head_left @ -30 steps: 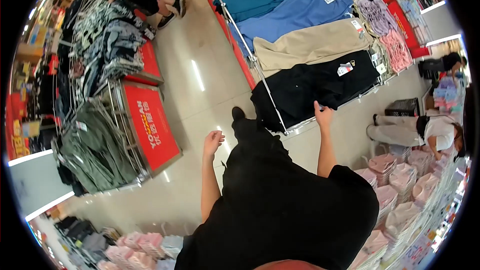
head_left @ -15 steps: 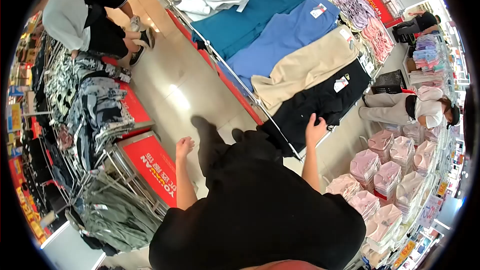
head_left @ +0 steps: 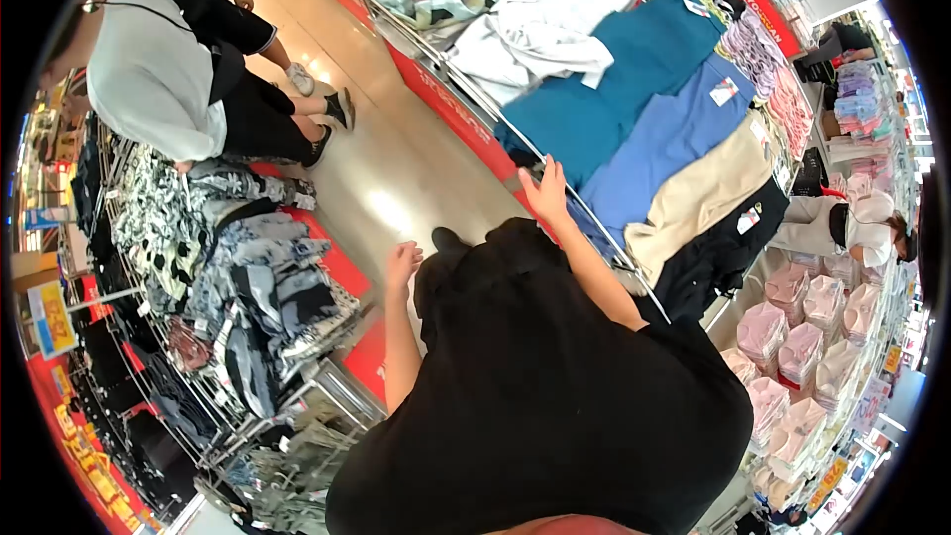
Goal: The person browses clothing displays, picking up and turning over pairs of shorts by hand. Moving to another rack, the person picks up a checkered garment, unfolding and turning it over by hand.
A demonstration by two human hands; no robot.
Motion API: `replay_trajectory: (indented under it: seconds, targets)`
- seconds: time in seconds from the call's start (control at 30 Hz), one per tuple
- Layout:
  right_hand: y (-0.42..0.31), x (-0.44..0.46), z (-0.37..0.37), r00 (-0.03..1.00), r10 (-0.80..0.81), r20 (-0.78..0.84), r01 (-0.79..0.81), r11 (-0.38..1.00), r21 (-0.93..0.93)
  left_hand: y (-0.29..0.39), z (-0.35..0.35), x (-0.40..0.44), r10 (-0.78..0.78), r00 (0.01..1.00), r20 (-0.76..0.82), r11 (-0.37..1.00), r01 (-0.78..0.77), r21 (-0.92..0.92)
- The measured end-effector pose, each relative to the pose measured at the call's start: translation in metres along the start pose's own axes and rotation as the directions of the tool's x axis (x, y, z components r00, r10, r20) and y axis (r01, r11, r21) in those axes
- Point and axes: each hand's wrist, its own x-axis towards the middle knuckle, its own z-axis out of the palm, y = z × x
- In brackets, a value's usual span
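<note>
My right hand (head_left: 545,188) is held out with its fingers spread, beside the metal rail (head_left: 594,221) of a display table. It holds nothing. Teal trousers (head_left: 604,69) and blue trousers (head_left: 674,129) lie flat just beyond it. Over the aisle floor hangs my left hand (head_left: 403,264), its fingers loosely curled with nothing visible in them. The closest goods on that side are patterned grey garments (head_left: 267,297) piled on a rack.
Beige trousers (head_left: 693,208), black trousers (head_left: 718,253) and white garments (head_left: 540,30) cover more of the table. Two people stand in the aisle, one in a white top (head_left: 149,74). Another person (head_left: 862,228) is at the right, near stacks of pink packs (head_left: 763,332).
The view has advanced along the aisle, with the table shifting right. My right hand has gone from beside the black trousers to near the teal and blue ones. My left hand's fist has loosened slightly.
</note>
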Motion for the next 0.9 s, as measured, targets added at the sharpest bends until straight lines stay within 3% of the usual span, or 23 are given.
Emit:
replay_trajectory:
  seconds: [0.03, 0.13, 0.2, 0.33, 0.47, 0.53, 0.6, 0.67, 0.7, 0.73, 0.8, 0.83, 0.9]
  targets:
    - [-0.015, 0.015, 0.011, 0.991, 0.126, 0.041, -0.125, 0.992, -0.023, 0.012, -0.012, 0.016, 0.032, 0.999, -0.014, 0.997, -0.031, 0.064]
    - [-0.025, 0.051, 0.031, 0.946, 0.309, 0.096, -0.307, 0.951, -0.040, 0.058, -0.039, 0.058, 0.006, 1.000, 0.017, 0.990, -0.009, 0.144]
    - [-0.026, 0.057, 0.043, 0.917, 0.398, 0.027, -0.389, 0.908, -0.156, 0.087, -0.048, 0.092, 0.002, 0.999, 0.053, 0.985, -0.011, 0.174]
    - [-0.037, 0.057, 0.054, 0.937, 0.326, -0.129, -0.349, 0.834, -0.427, 0.146, -0.043, 0.163, 0.046, 0.990, 0.132, 0.986, -0.066, 0.155]
    - [-0.051, 0.053, 0.053, 0.934, 0.304, -0.188, -0.357, 0.820, -0.448, 0.221, -0.019, 0.241, 0.018, 0.973, 0.229, 0.958, -0.082, 0.275]
    - [-0.067, 0.066, 0.050, 0.882, 0.421, -0.214, -0.472, 0.793, -0.386, 0.263, -0.004, 0.274, 0.014, 0.947, 0.321, 0.937, -0.124, 0.326]
    - [-0.065, 0.074, 0.060, 0.796, 0.495, -0.348, -0.593, 0.751, -0.291, 0.310, 0.010, 0.307, -0.009, 0.938, 0.346, 0.925, -0.124, 0.360]
    - [-0.057, 0.086, 0.069, 0.719, 0.504, -0.478, -0.657, 0.717, -0.234, 0.355, 0.021, 0.343, 0.042, 0.914, 0.405, 0.888, -0.220, 0.404]
    - [-0.054, 0.090, 0.070, 0.670, 0.547, -0.502, -0.699, 0.693, -0.177, 0.378, 0.026, 0.362, 0.106, 0.917, 0.383, 0.837, -0.291, 0.464]
    - [-0.053, 0.093, 0.070, 0.618, 0.588, -0.522, -0.737, 0.665, -0.122, 0.399, 0.031, 0.380, 0.267, 0.885, 0.382, 0.792, -0.427, 0.436]
    - [-0.056, 0.098, 0.064, 0.531, 0.700, -0.478, -0.799, 0.601, -0.008, 0.448, 0.040, 0.409, 0.399, 0.860, 0.318, 0.596, -0.506, 0.623]
    - [-0.045, 0.097, 0.067, 0.524, 0.697, -0.490, -0.807, 0.590, -0.023, 0.459, 0.042, 0.427, 0.388, 0.862, 0.327, 0.598, -0.505, 0.623]
    - [-0.033, 0.099, 0.060, 0.511, 0.696, -0.504, -0.821, 0.569, -0.045, 0.473, 0.045, 0.457, 0.681, 0.675, 0.283, 0.242, -0.573, 0.783]
